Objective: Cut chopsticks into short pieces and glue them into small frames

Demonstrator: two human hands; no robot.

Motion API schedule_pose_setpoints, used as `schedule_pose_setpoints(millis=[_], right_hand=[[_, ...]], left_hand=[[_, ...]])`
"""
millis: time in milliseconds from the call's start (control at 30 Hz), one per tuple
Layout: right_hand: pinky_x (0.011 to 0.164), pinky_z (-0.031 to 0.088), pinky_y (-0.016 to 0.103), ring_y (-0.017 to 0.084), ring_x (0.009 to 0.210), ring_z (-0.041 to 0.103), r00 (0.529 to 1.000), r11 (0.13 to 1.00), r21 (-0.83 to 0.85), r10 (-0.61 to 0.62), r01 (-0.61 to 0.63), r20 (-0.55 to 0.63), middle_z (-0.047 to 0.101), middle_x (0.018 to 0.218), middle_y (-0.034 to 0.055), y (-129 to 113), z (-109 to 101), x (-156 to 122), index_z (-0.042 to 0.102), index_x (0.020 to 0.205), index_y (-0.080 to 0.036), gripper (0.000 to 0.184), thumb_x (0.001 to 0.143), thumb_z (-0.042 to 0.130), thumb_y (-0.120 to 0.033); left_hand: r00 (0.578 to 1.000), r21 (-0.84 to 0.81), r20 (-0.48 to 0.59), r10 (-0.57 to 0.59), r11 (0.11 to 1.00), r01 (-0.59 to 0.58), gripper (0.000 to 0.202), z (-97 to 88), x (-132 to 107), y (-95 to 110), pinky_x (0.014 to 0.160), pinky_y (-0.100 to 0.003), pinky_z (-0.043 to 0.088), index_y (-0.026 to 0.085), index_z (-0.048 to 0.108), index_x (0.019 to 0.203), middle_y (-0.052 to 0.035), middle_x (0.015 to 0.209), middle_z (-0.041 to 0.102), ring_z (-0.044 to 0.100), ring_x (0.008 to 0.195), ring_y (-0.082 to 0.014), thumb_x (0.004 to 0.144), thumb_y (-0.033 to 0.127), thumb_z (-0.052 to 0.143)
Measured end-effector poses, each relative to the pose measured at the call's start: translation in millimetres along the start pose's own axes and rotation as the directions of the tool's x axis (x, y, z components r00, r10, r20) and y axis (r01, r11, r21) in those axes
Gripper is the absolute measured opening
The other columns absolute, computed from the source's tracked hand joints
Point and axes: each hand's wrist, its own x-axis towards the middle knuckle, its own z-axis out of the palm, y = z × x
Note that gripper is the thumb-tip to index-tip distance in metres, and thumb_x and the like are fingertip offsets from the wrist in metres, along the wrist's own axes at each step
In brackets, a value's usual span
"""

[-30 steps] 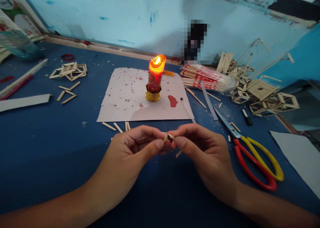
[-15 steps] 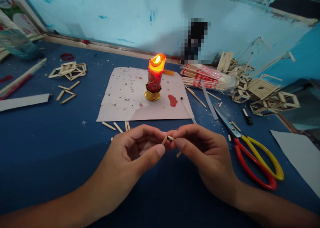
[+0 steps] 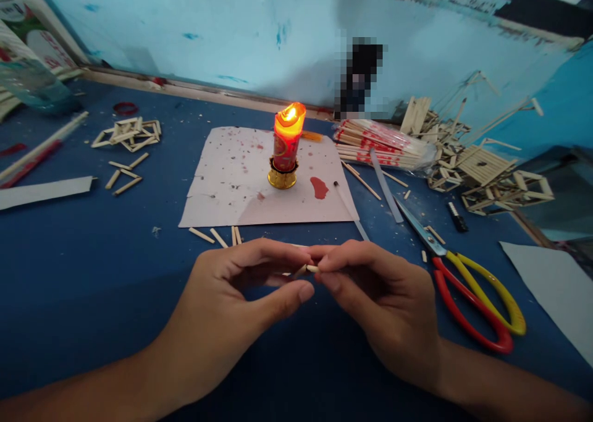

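My left hand [image 3: 241,298] and my right hand [image 3: 375,298] meet low over the blue table [image 3: 92,274], fingertips pinched together. Between them sit two short wooden stick pieces [image 3: 306,269], joined end to end at an angle. Each hand pinches one piece. Beyond the hands, a lit red candle [image 3: 287,141] in a gold holder stands on a wax-spotted white paper sheet [image 3: 231,187].
Red and yellow scissors [image 3: 467,286] lie right of my right hand. Cut stick bits [image 3: 217,235] lie by the paper's front edge. A bag of chopsticks [image 3: 384,144] and stick frames [image 3: 500,187] crowd the back right. More stick frames [image 3: 130,131] sit back left.
Both hands have dropped a little lower toward the table. The left thumb has come off the sticks and now points below them; the two pieces stay pinched together.
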Motion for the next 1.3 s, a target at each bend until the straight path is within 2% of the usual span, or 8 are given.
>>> schedule_pose_setpoints(millis=[200, 400, 533, 900, 1133, 1300], right_hand=[[0.097, 0.059, 0.025, 0.014, 0.110, 0.074, 0.999, 0.999, 0.017, -0.042, 0.042, 0.003, 0.080, 0.113, -0.0027, 2.1, 0.2, -0.3, 0.074, 0.106, -0.029, 0.021, 0.097, 0.069, -0.011], [0.098, 0.061, 0.027, 0.016, 0.108, 0.076, 1.000, 0.999, 0.049, -0.021, 0.021, -0.001, 0.080, 0.112, -0.0022, 3.4, 0.6, 2.0, 0.075, 0.107, -0.028, 0.021, 0.095, 0.071, -0.011], [0.095, 0.062, 0.027, 0.017, 0.104, 0.077, 1.000, 0.999, 0.030, -0.015, 0.015, -0.003, 0.081, 0.106, -0.0007, 3.0, 0.5, 3.7, 0.075, 0.101, -0.025, 0.016, 0.092, 0.074, -0.011], [0.088, 0.064, 0.027, 0.015, 0.090, 0.078, 1.000, 0.999, -0.033, -0.006, 0.006, -0.013, 0.082, 0.099, -0.0008, 1.6, 0.6, 1.1, 0.076, 0.097, -0.023, 0.016, 0.089, 0.074, -0.010], [0.088, 0.064, 0.028, 0.017, 0.094, 0.078, 1.000, 0.997, -0.078, -0.017, 0.018, 0.021, 0.082, 0.103, 0.0018, 0.0, -2.8, 3.9, 0.076, 0.099, -0.021, 0.014, 0.090, 0.072, -0.010], [0.085, 0.063, 0.025, 0.015, 0.089, 0.077, 0.999, 0.991, -0.132, -0.015, 0.018, 0.029, 0.081, 0.098, -0.0001, -1.3, -3.3, 3.3, 0.077, 0.099, -0.022, 0.015, 0.090, 0.072, -0.010]], left_hand=[[0.999, -0.040, 0.033, 0.015, 0.999, -0.013, 0.012, -0.6, 2.6, -0.7, 0.075, -0.014, 0.064, 0.032, 0.085, 0.090, 0.0032, 0.097, 0.085, 0.081, 0.087, -0.0168, 0.080, 0.025, 0.087], [0.998, -0.006, 0.035, 0.053, 0.999, -0.053, 0.013, -0.4, 4.9, 0.2, 0.067, -0.010, 0.062, 0.031, 0.084, 0.085, 0.0049, 0.084, 0.084, 0.081, 0.078, -0.0142, 0.080, 0.019, 0.085], [0.997, 0.012, 0.034, 0.070, 0.997, -0.071, 0.013, 0.2, 4.8, -1.6, 0.071, -0.011, 0.063, 0.031, 0.085, 0.085, 0.0053, 0.086, 0.084, 0.081, 0.081, -0.0149, 0.080, 0.019, 0.085], [0.991, -0.010, 0.026, 0.128, 0.992, -0.128, 0.024, 0.4, 5.3, -2.6, 0.079, -0.008, 0.061, 0.031, 0.085, 0.082, 0.0064, 0.090, 0.085, 0.081, 0.088, -0.0137, 0.078, 0.008, 0.084], [0.990, 0.005, 0.027, 0.136, 0.991, -0.136, 0.026, 0.3, 5.8, -2.8, 0.079, -0.006, 0.060, 0.032, 0.085, 0.082, 0.0075, 0.085, 0.084, 0.081, 0.086, -0.0118, 0.078, 0.006, 0.082], [0.991, 0.040, 0.023, 0.135, 0.990, -0.136, 0.023, -0.8, 4.9, -3.2, 0.080, -0.007, 0.060, 0.031, 0.085, 0.081, 0.0071, 0.084, 0.084, 0.081, 0.086, -0.0123, 0.078, 0.008, 0.082]])
